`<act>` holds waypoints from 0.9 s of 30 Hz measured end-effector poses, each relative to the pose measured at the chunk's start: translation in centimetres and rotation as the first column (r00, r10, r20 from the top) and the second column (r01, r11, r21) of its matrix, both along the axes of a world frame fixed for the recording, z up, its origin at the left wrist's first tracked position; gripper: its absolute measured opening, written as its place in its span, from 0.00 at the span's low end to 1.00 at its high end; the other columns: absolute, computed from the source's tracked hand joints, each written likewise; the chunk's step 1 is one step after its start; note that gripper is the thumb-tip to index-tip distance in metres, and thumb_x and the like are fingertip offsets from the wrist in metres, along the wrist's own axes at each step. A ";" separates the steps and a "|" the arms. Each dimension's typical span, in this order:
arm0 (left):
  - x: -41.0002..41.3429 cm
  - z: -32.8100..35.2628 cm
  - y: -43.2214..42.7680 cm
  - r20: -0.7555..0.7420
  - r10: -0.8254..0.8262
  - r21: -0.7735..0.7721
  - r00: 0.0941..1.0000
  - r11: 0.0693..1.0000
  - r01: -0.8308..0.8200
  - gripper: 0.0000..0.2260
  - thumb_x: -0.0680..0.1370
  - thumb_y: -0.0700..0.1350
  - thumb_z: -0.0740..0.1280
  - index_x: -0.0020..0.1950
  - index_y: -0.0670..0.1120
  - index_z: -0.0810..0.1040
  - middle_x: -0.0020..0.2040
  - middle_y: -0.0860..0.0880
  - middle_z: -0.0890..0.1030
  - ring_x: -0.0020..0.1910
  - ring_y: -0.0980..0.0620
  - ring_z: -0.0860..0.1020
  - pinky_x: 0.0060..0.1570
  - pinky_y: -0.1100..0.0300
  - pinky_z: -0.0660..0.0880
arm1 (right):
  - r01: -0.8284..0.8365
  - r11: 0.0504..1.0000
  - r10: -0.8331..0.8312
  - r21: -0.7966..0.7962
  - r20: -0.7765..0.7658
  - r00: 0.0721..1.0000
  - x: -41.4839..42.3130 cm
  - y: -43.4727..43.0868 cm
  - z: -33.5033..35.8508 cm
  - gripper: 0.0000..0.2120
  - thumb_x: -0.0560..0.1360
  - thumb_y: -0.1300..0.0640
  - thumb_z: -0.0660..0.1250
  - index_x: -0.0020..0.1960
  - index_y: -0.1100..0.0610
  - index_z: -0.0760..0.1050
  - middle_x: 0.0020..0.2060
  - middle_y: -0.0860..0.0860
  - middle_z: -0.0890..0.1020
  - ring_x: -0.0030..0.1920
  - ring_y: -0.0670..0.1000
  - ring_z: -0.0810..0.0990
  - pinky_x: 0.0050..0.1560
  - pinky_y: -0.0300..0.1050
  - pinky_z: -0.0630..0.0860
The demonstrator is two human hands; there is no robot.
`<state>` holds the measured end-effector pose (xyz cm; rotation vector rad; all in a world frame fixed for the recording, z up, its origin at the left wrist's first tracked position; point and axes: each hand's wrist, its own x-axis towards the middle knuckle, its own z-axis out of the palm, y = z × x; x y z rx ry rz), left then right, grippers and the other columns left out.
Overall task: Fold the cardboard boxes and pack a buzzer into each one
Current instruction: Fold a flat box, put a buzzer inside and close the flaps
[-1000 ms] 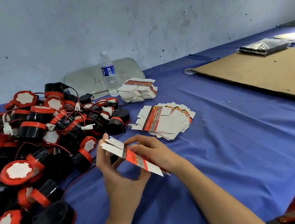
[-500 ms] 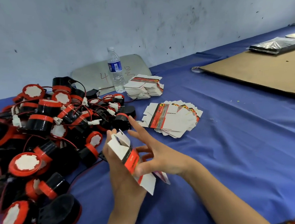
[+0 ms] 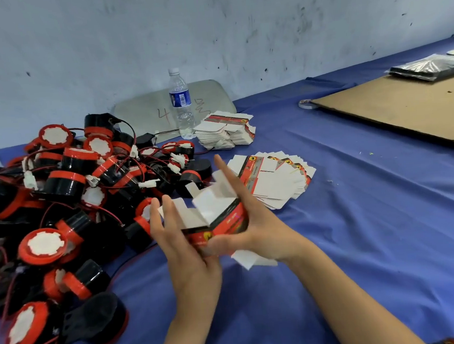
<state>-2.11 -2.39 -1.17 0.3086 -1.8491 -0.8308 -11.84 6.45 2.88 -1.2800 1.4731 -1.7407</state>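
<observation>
— Where's the box she's on?

— Up off the table (image 3: 361,215), towards its near edge, between both hands. The cardboard box (image 3: 218,213) is half opened, white flaps standing up, red printed side facing her.

— And how is it held?

— The left grip (image 3: 189,252) has its fingers straight, pressed flat on the box's left side. The right grip (image 3: 261,229) pinches it, thumb curled across the red front, fingers reaching up behind.

— The buzzers?

— The buzzers (image 3: 65,186) lie heaped along the left edge, red and black with wires tangled, just beside her left hand.

— More blanks?

— The flat boxes (image 3: 276,184) are fanned out just beyond her right hand, and a stack (image 3: 228,133) sits nearer the far edge, beside a water bottle (image 3: 181,104).
</observation>
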 end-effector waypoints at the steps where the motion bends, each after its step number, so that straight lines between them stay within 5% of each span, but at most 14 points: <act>1: 0.1 -0.2 -0.2 -0.012 -0.033 0.082 0.999 0.996 0.034 0.44 0.70 0.22 0.65 0.77 0.50 0.51 0.78 0.39 0.52 0.77 0.45 0.52 0.71 0.69 0.57 | 0.071 0.997 -0.071 0.000 0.039 0.997 -0.5 0.1 0.1 0.46 0.67 0.69 0.76 0.71 0.34 0.60 0.56 0.34 0.80 0.54 0.42 0.81 0.49 0.39 0.79; 4: 0.0 -0.2 -0.5 -0.037 -0.157 0.278 0.987 0.947 0.161 0.47 0.70 0.28 0.60 0.74 0.68 0.46 0.77 0.64 0.54 0.75 0.61 0.57 0.65 0.71 0.65 | 0.263 0.964 -0.264 0.036 0.041 0.964 -1.6 0.4 0.1 0.22 0.71 0.66 0.74 0.56 0.43 0.76 0.47 0.42 0.85 0.48 0.45 0.84 0.46 0.41 0.80; 7: 0.1 -0.4 -0.3 -0.043 -0.215 0.307 0.976 0.927 0.218 0.45 0.68 0.32 0.59 0.75 0.65 0.46 0.69 0.78 0.58 0.69 0.72 0.61 0.59 0.77 0.65 | 0.394 0.918 -0.392 0.046 -0.055 0.919 -1.6 0.0 -0.5 0.14 0.74 0.65 0.71 0.51 0.46 0.77 0.44 0.40 0.84 0.47 0.42 0.83 0.46 0.36 0.78; 10: -0.2 -0.4 -0.4 -0.060 -0.171 0.365 0.984 0.913 0.181 0.41 0.73 0.40 0.62 0.76 0.64 0.44 0.72 0.75 0.57 0.72 0.69 0.60 0.66 0.72 0.64 | 0.397 0.918 -0.397 0.000 -0.058 0.916 -0.8 -0.6 -0.8 0.17 0.74 0.64 0.71 0.52 0.43 0.76 0.45 0.38 0.83 0.49 0.41 0.83 0.48 0.35 0.78; 14: 0.0 -0.2 -0.6 -0.067 -0.178 0.452 0.982 0.872 0.189 0.40 0.74 0.53 0.65 0.76 0.66 0.41 0.78 0.63 0.54 0.75 0.61 0.58 0.75 0.51 0.59 | 0.209 0.978 -0.208 0.000 0.125 0.970 0.0 -0.6 -0.3 0.17 0.74 0.57 0.70 0.59 0.40 0.74 0.51 0.39 0.84 0.53 0.43 0.82 0.49 0.36 0.78; 17: 0.1 0.2 -0.1 -0.091 -0.264 0.443 0.960 0.853 0.276 0.43 0.70 0.59 0.67 0.76 0.67 0.42 0.74 0.73 0.55 0.74 0.66 0.57 0.73 0.54 0.59 | 0.092 0.996 -0.095 0.021 0.210 0.973 0.5 -0.5 0.0 0.18 0.75 0.52 0.66 0.62 0.36 0.69 0.52 0.34 0.82 0.55 0.39 0.80 0.50 0.32 0.76; 20: -0.1 0.5 0.4 -0.078 -0.324 0.407 0.943 0.853 0.327 0.44 0.67 0.55 0.70 0.74 0.67 0.44 0.70 0.77 0.58 0.72 0.67 0.62 0.66 0.65 0.67 | 0.032 0.999 -0.035 0.018 0.218 0.975 1.3 -0.4 0.3 0.17 0.79 0.52 0.60 0.62 0.33 0.66 0.53 0.29 0.80 0.54 0.33 0.78 0.50 0.27 0.73; 23: -0.2 0.5 0.3 -0.076 -0.332 0.425 0.940 0.842 0.332 0.45 0.67 0.53 0.72 0.75 0.67 0.46 0.74 0.65 0.63 0.71 0.61 0.67 0.59 0.68 0.72 | 0.037 0.999 -0.033 -0.021 0.167 0.985 1.3 -0.3 0.4 0.20 0.80 0.54 0.60 0.66 0.33 0.66 0.62 0.33 0.76 0.60 0.35 0.75 0.55 0.28 0.71; 27: 0.0 -0.2 0.0 0.019 -0.291 0.399 0.957 0.879 0.259 0.47 0.66 0.55 0.71 0.79 0.49 0.50 0.70 0.51 0.72 0.65 0.53 0.75 0.57 0.61 0.77 | 0.062 0.995 -0.055 -0.077 0.091 0.994 0.8 -0.3 0.1 0.21 0.77 0.53 0.65 0.70 0.43 0.70 0.66 0.46 0.75 0.63 0.45 0.75 0.57 0.36 0.72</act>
